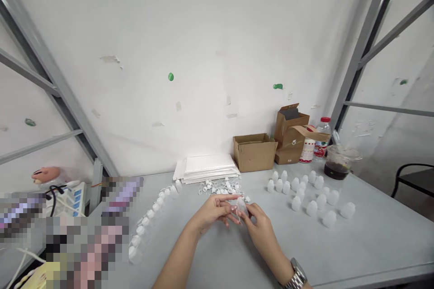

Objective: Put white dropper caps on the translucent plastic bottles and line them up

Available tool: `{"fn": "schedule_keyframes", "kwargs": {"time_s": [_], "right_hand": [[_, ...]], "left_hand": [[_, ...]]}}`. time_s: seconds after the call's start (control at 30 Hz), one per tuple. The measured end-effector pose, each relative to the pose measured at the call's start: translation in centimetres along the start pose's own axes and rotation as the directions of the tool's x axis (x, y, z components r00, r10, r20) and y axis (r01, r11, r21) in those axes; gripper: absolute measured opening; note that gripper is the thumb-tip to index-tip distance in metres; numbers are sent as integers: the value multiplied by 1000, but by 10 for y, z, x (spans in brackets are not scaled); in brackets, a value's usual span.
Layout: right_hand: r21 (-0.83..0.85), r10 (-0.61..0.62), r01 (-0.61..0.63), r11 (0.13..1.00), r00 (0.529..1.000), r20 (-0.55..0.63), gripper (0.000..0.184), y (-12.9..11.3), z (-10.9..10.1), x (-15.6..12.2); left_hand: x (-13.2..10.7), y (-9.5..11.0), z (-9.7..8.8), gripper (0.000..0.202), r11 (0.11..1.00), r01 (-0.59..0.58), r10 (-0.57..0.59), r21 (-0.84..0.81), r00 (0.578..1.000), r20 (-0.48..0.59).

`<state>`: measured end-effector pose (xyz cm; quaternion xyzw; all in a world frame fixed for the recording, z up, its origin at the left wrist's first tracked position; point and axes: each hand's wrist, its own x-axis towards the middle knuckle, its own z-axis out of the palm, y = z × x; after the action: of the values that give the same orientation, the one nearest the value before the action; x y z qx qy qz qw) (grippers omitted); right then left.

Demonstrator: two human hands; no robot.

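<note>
A small translucent plastic bottle (241, 205) is held up in front of me, over the table. My right hand (259, 221) grips it between thumb and fingers. From the other side, my left hand (219, 210) meets it, thumb and index finger pinched at a thin white strap (238, 216), its other fingers spread below. Just behind my hands lies a pile of small white caps with loops (222, 186). To the left runs a slanting row of white-capped bottles (156, 207). Several translucent bottles without white caps (312, 207) stand on the right.
Against the wall are stacked white sheets or envelopes (208, 167), an open cardboard box (256, 156) and a brown paper bag (288, 140). A red-capped bottle (322, 137) and a plastic bowl of dark liquid (337, 169) stand far right. A power strip (77, 198) lies at left, beside blurred areas.
</note>
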<state>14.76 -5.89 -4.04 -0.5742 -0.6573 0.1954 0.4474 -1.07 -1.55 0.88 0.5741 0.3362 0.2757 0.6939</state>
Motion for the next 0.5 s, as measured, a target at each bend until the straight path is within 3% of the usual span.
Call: {"fn": "schedule_keyframes", "kwargs": {"time_s": [0.17, 0.37, 0.5], "right_hand": [[-35, 17, -17, 999, 1000, 14, 22, 2, 1, 0], [-11, -12, 12, 1000, 1000, 16, 19, -2, 2, 0], [62, 6, -7, 998, 1000, 15, 17, -4, 1, -1]], "left_hand": [[0, 2, -2, 57, 998, 7, -8, 54, 1000, 2], [10, -4, 1, 36, 976, -71, 121, 205, 962, -243], [10, -4, 4, 35, 966, -123, 183, 228, 946, -267]]}}
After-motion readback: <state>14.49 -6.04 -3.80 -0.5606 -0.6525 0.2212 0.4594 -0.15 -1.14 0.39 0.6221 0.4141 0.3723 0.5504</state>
